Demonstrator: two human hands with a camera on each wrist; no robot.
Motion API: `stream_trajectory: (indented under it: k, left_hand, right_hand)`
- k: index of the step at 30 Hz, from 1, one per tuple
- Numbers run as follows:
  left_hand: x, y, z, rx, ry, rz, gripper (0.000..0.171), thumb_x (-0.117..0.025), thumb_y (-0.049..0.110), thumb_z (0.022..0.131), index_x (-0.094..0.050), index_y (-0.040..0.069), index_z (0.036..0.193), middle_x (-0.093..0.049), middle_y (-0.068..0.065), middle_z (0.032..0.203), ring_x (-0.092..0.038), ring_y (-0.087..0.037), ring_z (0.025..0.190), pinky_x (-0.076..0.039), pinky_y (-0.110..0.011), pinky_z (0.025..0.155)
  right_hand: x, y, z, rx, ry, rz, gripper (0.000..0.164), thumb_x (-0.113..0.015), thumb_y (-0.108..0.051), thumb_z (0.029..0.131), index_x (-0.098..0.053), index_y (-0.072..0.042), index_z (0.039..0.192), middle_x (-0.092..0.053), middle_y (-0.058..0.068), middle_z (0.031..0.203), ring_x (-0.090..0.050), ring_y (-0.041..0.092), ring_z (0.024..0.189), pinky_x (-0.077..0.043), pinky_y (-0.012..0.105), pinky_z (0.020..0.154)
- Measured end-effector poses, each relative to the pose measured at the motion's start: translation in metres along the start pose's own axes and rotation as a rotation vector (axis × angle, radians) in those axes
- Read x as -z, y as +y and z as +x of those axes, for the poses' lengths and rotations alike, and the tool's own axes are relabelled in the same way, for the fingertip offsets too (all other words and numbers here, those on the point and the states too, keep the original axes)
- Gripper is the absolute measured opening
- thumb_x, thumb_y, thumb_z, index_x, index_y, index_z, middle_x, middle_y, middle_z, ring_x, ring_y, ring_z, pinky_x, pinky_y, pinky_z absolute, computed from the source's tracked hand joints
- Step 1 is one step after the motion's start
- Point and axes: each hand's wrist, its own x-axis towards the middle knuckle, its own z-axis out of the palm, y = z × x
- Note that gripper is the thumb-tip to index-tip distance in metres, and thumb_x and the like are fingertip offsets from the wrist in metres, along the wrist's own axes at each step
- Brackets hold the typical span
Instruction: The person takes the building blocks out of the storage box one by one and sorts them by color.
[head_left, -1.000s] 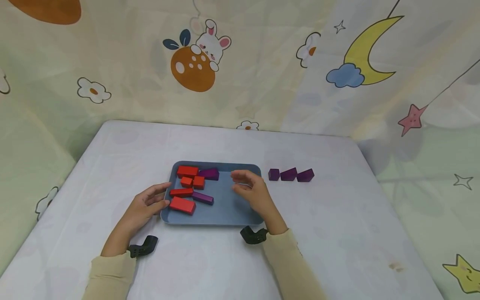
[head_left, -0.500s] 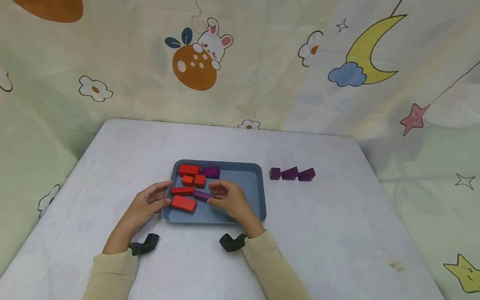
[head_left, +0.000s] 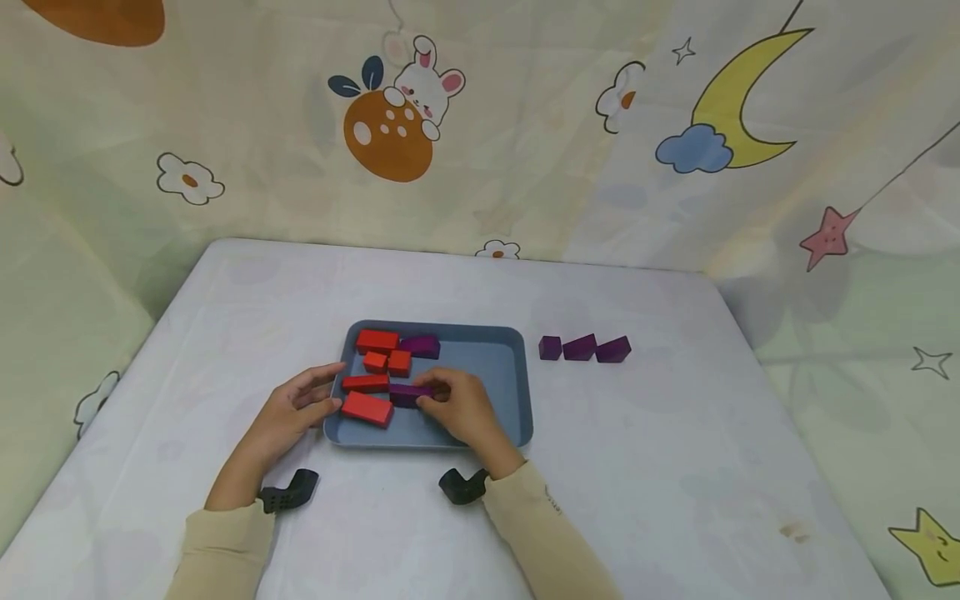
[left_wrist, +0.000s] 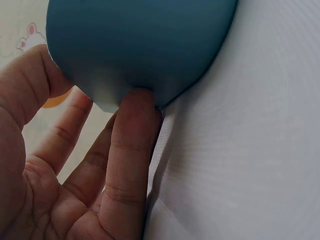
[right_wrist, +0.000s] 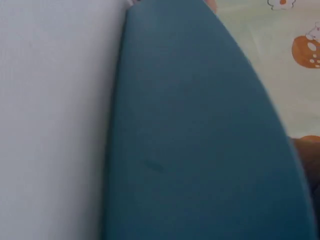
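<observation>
A blue-grey tray (head_left: 480, 333) lies on the table. My left hand (head_left: 300, 404) steadies its left end; in the left wrist view the thumb bends at the rim and a finger (left_wrist: 131, 150) presses the outer wall. With thumb and fingertips, my right hand (head_left: 461, 404) pinches the right end of a long purple block (head_left: 405, 396) inside the tray. That block's left end meets a thin red block (head_left: 365, 383). A larger red block (head_left: 367, 409) lies below them. Two small red blocks (head_left: 387, 362) sit higher up. In the right wrist view the tray wall (right_wrist: 195, 130) hides the held block.
At the tray's top left, a red block (head_left: 377, 341) adjoins a purple block (head_left: 420, 347). Right of the tray, a purple cube (head_left: 550, 347) and two slanted purple blocks (head_left: 596, 348) stand in a row on the white table (head_left: 697, 467). Printed cloth rises behind.
My right hand has moved left from the tray's right part to the long purple block and gripped it. The block has turned, showing a wider side. The left hand has stayed put.
</observation>
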Motion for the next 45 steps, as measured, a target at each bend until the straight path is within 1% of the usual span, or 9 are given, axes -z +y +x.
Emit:
stream_trajectory:
  k: [8,12,18,23,30,35,38,43,45]
  left_hand:
    - [-0.002,0.001,0.001,0.018,-0.003,0.024,0.063,-0.069,0.021,0.107,-0.046,0.01,0.164,-0.04,-0.026,0.168,-0.047,-0.048,0.147,-0.054,-0.021,0.089]
    - [-0.002,0.002,0.001,0.016,0.0,0.013,0.061,-0.069,0.019,0.107,-0.047,0.011,0.164,-0.043,-0.025,0.166,-0.048,-0.047,0.147,-0.054,-0.019,0.088]
    - [-0.003,0.002,0.001,0.001,-0.003,0.008,0.062,-0.068,0.019,0.107,-0.046,0.009,0.164,-0.045,-0.028,0.164,-0.049,-0.047,0.146,-0.055,-0.019,0.088]
    - [-0.005,0.002,0.002,0.005,-0.004,0.013,0.062,-0.069,0.02,0.107,-0.046,0.008,0.164,-0.044,-0.029,0.165,-0.049,-0.048,0.146,-0.055,-0.019,0.087]
    - [-0.003,0.002,0.0,-0.008,-0.006,0.024,0.063,-0.069,0.021,0.107,-0.046,0.009,0.164,-0.044,-0.028,0.165,-0.049,-0.048,0.146,-0.054,-0.017,0.088]
    - [-0.002,0.0,-0.001,-0.012,-0.004,0.02,0.063,-0.07,0.021,0.107,-0.046,0.008,0.164,-0.045,-0.028,0.164,-0.05,-0.047,0.145,-0.055,-0.019,0.087]
    - [-0.001,0.0,0.0,-0.012,0.0,0.022,0.063,-0.07,0.022,0.107,-0.046,0.008,0.164,-0.044,-0.028,0.165,-0.05,-0.047,0.145,-0.056,-0.019,0.087]
    - [-0.002,0.0,-0.001,-0.024,-0.001,0.031,0.063,-0.07,0.022,0.107,-0.046,0.005,0.163,-0.043,-0.029,0.165,-0.049,-0.049,0.144,-0.056,-0.019,0.086]
    - [-0.002,0.001,-0.001,-0.029,-0.003,0.032,0.063,-0.069,0.022,0.107,-0.046,0.005,0.163,-0.043,-0.029,0.164,-0.049,-0.049,0.144,-0.056,-0.019,0.087]
  right_hand:
    - [0.041,0.002,-0.005,0.073,0.042,0.125,0.017,-0.078,0.001,0.097,-0.08,0.0,0.114,-0.077,0.017,0.115,-0.073,0.034,0.108,-0.061,0.043,0.095]
    - [0.066,0.013,-0.007,0.117,0.116,0.167,0.018,-0.079,0.001,0.096,-0.08,0.003,0.114,-0.078,0.018,0.111,-0.075,0.033,0.103,-0.062,0.037,0.092]
    - [0.108,0.038,-0.012,0.14,0.198,0.182,0.022,-0.079,0.002,0.095,-0.079,0.005,0.117,-0.079,0.02,0.111,-0.072,0.018,0.092,-0.058,0.021,0.084]
    - [0.146,0.059,-0.02,0.124,0.232,0.183,0.023,-0.077,0.005,0.096,-0.077,0.009,0.119,-0.077,0.026,0.115,-0.073,0.008,0.095,-0.058,0.019,0.088]
    - [0.196,0.089,-0.033,0.077,0.307,0.066,0.021,-0.072,0.006,0.1,-0.073,0.012,0.12,-0.074,0.03,0.115,-0.069,-0.003,0.093,-0.055,0.013,0.087]
    - [0.225,0.108,-0.041,0.031,0.366,0.034,0.023,-0.072,0.006,0.101,-0.071,0.013,0.122,-0.072,0.031,0.12,-0.065,-0.01,0.098,-0.053,0.011,0.088]
    - [0.24,0.12,-0.044,0.014,0.409,0.021,0.023,-0.072,0.006,0.1,-0.07,0.013,0.122,-0.074,0.021,0.12,-0.065,-0.012,0.102,-0.053,0.011,0.089]
    - [0.257,0.142,-0.049,-0.024,0.502,0.007,0.023,-0.073,0.004,0.1,-0.072,0.013,0.121,-0.073,-0.013,0.105,-0.066,-0.011,0.096,-0.052,0.01,0.087]
    - [0.263,0.151,-0.051,-0.043,0.535,-0.003,0.023,-0.074,0.004,0.1,-0.073,0.012,0.121,-0.071,-0.022,0.101,-0.066,-0.012,0.093,-0.052,0.009,0.086]
